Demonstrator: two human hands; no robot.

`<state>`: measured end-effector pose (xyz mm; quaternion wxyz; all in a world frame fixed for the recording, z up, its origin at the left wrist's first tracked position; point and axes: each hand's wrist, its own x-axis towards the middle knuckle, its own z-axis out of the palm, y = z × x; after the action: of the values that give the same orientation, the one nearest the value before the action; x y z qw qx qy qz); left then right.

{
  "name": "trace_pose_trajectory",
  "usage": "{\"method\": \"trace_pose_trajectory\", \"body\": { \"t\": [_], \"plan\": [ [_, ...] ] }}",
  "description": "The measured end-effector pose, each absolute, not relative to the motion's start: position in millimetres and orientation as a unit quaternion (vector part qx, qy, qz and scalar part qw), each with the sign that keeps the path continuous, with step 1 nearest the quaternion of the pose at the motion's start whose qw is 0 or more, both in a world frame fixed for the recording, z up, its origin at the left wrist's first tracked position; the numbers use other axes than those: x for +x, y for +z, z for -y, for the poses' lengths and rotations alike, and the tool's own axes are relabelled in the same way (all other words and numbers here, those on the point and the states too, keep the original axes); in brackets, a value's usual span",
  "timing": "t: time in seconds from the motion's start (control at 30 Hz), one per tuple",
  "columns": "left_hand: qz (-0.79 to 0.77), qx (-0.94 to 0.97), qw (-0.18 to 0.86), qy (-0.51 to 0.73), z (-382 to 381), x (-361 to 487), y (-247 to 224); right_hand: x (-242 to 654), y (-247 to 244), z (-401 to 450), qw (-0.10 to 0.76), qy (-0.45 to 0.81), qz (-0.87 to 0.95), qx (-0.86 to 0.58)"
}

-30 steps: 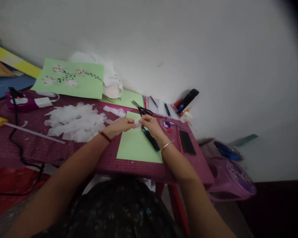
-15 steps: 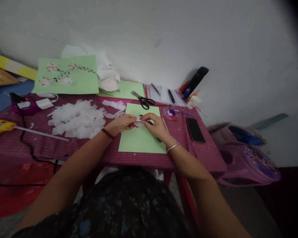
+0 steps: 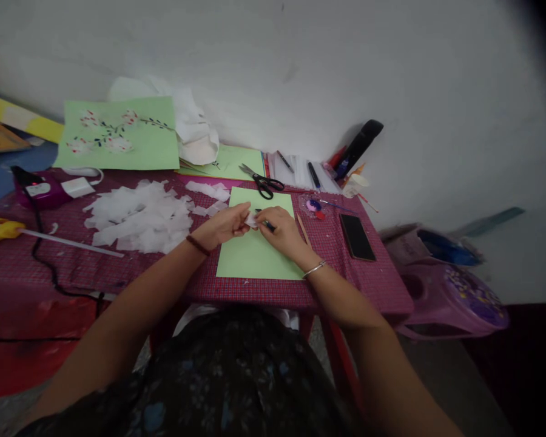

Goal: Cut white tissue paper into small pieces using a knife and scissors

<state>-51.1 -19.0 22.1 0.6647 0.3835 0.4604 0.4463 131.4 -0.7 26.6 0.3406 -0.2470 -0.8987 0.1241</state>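
Note:
A small piece of white tissue paper (image 3: 251, 220) is between my two hands, above a light green sheet (image 3: 241, 261) on the table. My left hand (image 3: 230, 224) has its fingers curled at the paper's left edge, with the thumb raised. The fingertips of my right hand (image 3: 279, 230) pinch the paper from the other side. A dark pen-like thing (image 3: 269, 225) shows at my right fingers; whether it is held or lies beneath is unclear. Black-handled scissors (image 3: 262, 182) lie beyond the sheet, and a heap of white tissue pieces (image 3: 139, 218) is to the left.
A green card with flower decoration (image 3: 118, 133) leans at the back left. A yellow glue gun (image 3: 0, 233) with a glue stick lies at far left. On the right are a phone (image 3: 357, 237), a pencil (image 3: 303, 230) and a palette with coloured dabs (image 3: 316, 207).
My left thumb has lifted and its fingers have loosened around the tissue piece. The paper is turned slightly, and my right hand has shifted a little to the left.

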Motion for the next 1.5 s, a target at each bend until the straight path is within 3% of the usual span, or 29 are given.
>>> {"method": "trace_pose_trajectory", "body": {
  "t": [0.1,0.27,0.5,0.67,0.8,0.93,1.07,1.23,1.3,1.5],
  "plan": [
    [-0.461,0.434,0.634,0.444,19,-53,18,134,30,2,0.34,0.146,0.899,-0.234],
    [-0.485,0.53,0.545,0.432,21,-53,15,138,32,-6,0.416,0.298,0.802,-0.307],
    [-0.48,0.563,0.513,0.435,28,-48,16,133,23,-13,0.259,0.536,0.729,-0.337],
    [-0.463,0.52,0.574,0.431,26,-48,18,128,18,-13,0.279,0.581,0.69,-0.33],
    [-0.417,0.441,0.659,0.445,24,-48,20,124,15,-13,0.357,0.573,0.655,-0.34],
    [-0.448,0.448,0.631,0.447,23,-44,17,121,18,-14,0.379,0.53,0.664,-0.366],
    [-0.472,0.439,0.583,0.494,19,-47,14,130,27,-14,0.312,0.407,0.763,-0.393],
    [-0.495,0.363,0.538,0.577,9,-71,19,151,28,-12,0.131,0.133,0.879,-0.439],
    [-0.489,0.335,0.529,0.607,6,-82,21,155,23,-15,0.105,0.138,0.868,-0.465],
    [-0.46,0.294,0.532,0.647,6,-98,29,153,26,-21,0.138,0.228,0.843,-0.467]
  ]
}}
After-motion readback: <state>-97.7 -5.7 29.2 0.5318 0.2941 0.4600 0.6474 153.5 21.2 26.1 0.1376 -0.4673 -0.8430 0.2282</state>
